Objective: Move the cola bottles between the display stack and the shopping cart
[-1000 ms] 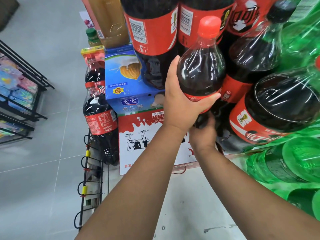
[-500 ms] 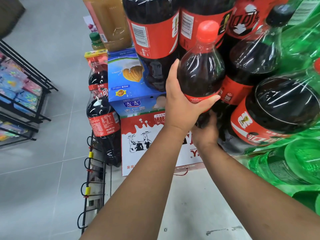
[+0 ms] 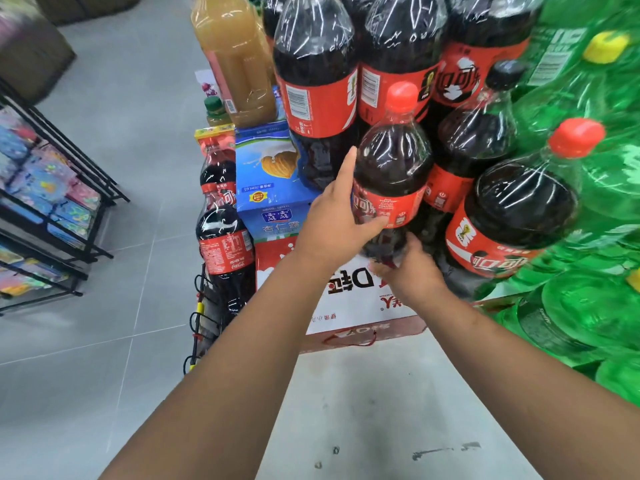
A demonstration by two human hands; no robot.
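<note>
A large cola bottle (image 3: 391, 168) with a red cap and red label stands among the shrink-wrapped cola packs of the display stack (image 3: 450, 109). My left hand (image 3: 334, 223) grips its left side at the label, thumb up along the bottle. My right hand (image 3: 410, 271) cups the bottle's base from below, fingers curled under it. Further left, a smaller cola bottle (image 3: 223, 244) stands upright in a wire holder, with another behind it. The shopping cart is out of view.
Green soda bottles (image 3: 588, 306) fill the right side. Blue and red-white cartons (image 3: 273, 199) sit left of the cola. A juice bottle (image 3: 239, 60) stands on the cartons. A black wire rack (image 3: 52, 209) with colourful packets stands at the left on grey floor tiles.
The view has shifted up and closer to the stack. Both hands keep their hold on the cola bottle, which has tilted slightly and lifted a little from the carton.
</note>
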